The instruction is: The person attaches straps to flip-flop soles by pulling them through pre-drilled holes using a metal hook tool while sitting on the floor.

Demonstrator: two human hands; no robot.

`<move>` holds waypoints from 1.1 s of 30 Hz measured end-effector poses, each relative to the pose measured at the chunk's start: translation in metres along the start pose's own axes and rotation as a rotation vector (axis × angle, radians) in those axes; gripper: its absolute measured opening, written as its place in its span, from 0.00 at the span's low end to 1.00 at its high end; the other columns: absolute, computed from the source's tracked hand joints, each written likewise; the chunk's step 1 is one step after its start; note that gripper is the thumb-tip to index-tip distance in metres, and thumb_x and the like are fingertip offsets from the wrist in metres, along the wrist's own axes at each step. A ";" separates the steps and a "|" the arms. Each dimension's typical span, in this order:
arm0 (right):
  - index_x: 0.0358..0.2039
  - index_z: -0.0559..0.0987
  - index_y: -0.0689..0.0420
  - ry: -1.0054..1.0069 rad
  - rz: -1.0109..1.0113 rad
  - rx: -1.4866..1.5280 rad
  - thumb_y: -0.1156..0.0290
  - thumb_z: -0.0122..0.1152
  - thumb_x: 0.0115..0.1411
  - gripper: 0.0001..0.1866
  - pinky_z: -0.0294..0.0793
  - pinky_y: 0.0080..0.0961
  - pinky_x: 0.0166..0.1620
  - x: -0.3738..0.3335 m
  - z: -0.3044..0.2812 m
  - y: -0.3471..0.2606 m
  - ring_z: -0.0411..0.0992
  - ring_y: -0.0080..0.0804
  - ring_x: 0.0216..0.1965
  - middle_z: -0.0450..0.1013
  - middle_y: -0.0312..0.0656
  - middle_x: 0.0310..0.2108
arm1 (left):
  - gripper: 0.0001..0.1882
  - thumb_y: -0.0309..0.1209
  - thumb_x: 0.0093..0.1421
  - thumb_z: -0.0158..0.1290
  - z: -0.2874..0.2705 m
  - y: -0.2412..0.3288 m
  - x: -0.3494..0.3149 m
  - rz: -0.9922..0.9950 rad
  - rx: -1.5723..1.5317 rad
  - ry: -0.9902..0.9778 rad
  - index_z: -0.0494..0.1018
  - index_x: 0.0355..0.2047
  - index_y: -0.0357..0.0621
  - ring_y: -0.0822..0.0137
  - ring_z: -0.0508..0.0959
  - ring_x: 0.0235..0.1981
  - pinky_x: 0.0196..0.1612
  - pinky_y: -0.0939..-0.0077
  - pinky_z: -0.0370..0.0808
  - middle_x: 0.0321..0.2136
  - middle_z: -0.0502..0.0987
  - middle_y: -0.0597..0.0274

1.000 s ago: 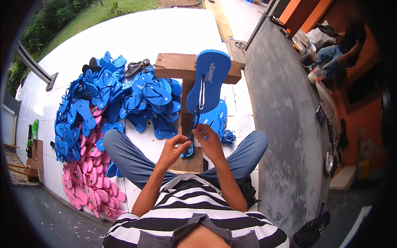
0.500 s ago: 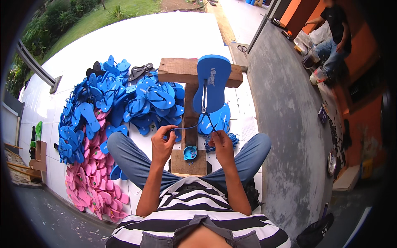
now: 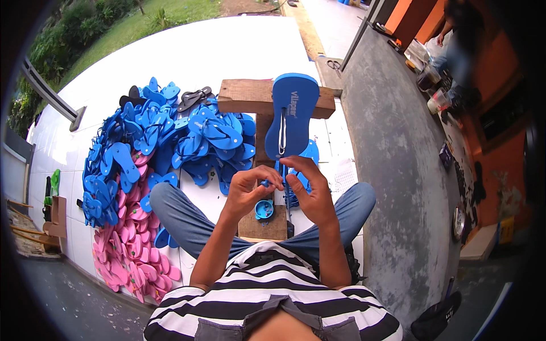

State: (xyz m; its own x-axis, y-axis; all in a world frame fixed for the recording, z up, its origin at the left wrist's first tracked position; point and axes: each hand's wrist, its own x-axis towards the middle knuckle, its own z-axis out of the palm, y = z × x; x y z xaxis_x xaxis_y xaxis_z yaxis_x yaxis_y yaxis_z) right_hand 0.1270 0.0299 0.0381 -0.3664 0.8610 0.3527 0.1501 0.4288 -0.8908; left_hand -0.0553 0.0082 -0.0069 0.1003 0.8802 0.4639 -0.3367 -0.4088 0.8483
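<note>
Fitting a strap, by the look of it. Blue sandal sole lying on the wooden jig, just far of both hands. Left hand pinching something small and blue, right hand half-curled beside it; grip contents hard to tell. Best kept close, fingertips steady, pulling straight through.

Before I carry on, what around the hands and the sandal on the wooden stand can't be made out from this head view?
- What the left hand pinches: fingers cover it; only a bit of blue shows.
- The right hand's palm side and grip: turned away from the camera.
- The heel end of the blue sandal: behind both hands.
- The small blue round part on the wooden stand: too small to identify.
- The person at upper right: blurred, near the rim.
</note>
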 end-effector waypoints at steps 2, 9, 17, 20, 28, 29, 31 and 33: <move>0.47 0.79 0.58 -0.117 0.040 0.237 0.66 0.58 0.65 0.14 0.70 0.31 0.53 0.008 0.003 -0.002 0.71 0.35 0.50 0.73 0.43 0.48 | 0.10 0.31 0.62 0.57 0.003 -0.002 0.002 -0.156 -0.162 0.033 0.77 0.36 0.35 0.68 0.79 0.33 0.39 0.75 0.75 0.29 0.79 0.59; 0.42 0.80 0.61 -0.152 0.063 0.727 0.70 0.64 0.61 0.11 0.73 0.22 0.48 0.020 0.010 0.024 0.74 0.26 0.42 0.74 0.41 0.45 | 0.10 0.32 0.63 0.57 -0.005 -0.001 0.015 -0.262 -0.224 0.016 0.77 0.34 0.35 0.74 0.78 0.28 0.34 0.80 0.75 0.28 0.78 0.62; 0.40 0.78 0.59 0.062 0.085 0.846 0.66 0.63 0.62 0.11 0.74 0.36 0.52 0.034 0.021 0.025 0.75 0.33 0.39 0.77 0.43 0.34 | 0.08 0.30 0.65 0.55 -0.033 0.044 0.057 0.075 0.269 0.224 0.75 0.37 0.37 0.73 0.78 0.36 0.44 0.78 0.73 0.33 0.78 0.61; 0.39 0.78 0.60 0.028 0.046 0.890 0.67 0.64 0.62 0.10 0.72 0.25 0.46 0.036 0.020 0.024 0.75 0.27 0.38 0.77 0.40 0.34 | 0.09 0.30 0.66 0.54 -0.035 0.057 0.072 0.141 0.444 0.182 0.74 0.39 0.35 0.71 0.77 0.38 0.46 0.75 0.73 0.34 0.77 0.59; 0.34 0.77 0.59 -0.026 0.057 0.688 0.61 0.64 0.61 0.13 0.73 0.32 0.49 0.040 0.013 0.018 0.73 0.28 0.36 0.74 0.39 0.32 | 0.08 0.31 0.64 0.54 -0.026 0.070 0.102 0.245 0.856 0.402 0.76 0.37 0.38 0.70 0.78 0.31 0.36 0.77 0.73 0.33 0.80 0.58; 0.33 0.77 0.59 -0.034 0.064 0.675 0.61 0.65 0.60 0.14 0.73 0.31 0.48 0.040 0.012 0.019 0.73 0.28 0.36 0.73 0.39 0.32 | 0.09 0.32 0.64 0.54 -0.022 0.072 0.105 0.230 0.893 0.429 0.76 0.37 0.38 0.69 0.78 0.31 0.35 0.76 0.73 0.33 0.80 0.57; 0.32 0.76 0.59 -0.076 0.037 0.663 0.61 0.65 0.61 0.14 0.72 0.27 0.44 0.043 0.009 0.021 0.72 0.27 0.33 0.72 0.38 0.31 | 0.10 0.33 0.64 0.54 -0.019 0.075 0.111 0.273 1.023 0.449 0.76 0.37 0.39 0.68 0.78 0.30 0.34 0.74 0.72 0.33 0.80 0.56; 0.32 0.76 0.59 -0.123 0.032 0.682 0.61 0.65 0.61 0.13 0.70 0.24 0.40 0.045 0.007 0.023 0.69 0.24 0.31 0.71 0.36 0.28 | 0.11 0.35 0.65 0.54 -0.017 0.077 0.118 0.379 1.212 0.426 0.77 0.38 0.39 0.67 0.78 0.29 0.34 0.72 0.72 0.32 0.79 0.55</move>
State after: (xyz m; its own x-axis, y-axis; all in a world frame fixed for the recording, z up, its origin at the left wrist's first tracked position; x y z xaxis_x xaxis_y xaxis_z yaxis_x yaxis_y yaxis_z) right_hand 0.1075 0.0768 0.0320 -0.4791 0.8159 0.3237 -0.4334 0.1008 -0.8955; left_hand -0.0854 0.0843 0.1092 -0.1867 0.5813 0.7920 0.7805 -0.4019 0.4789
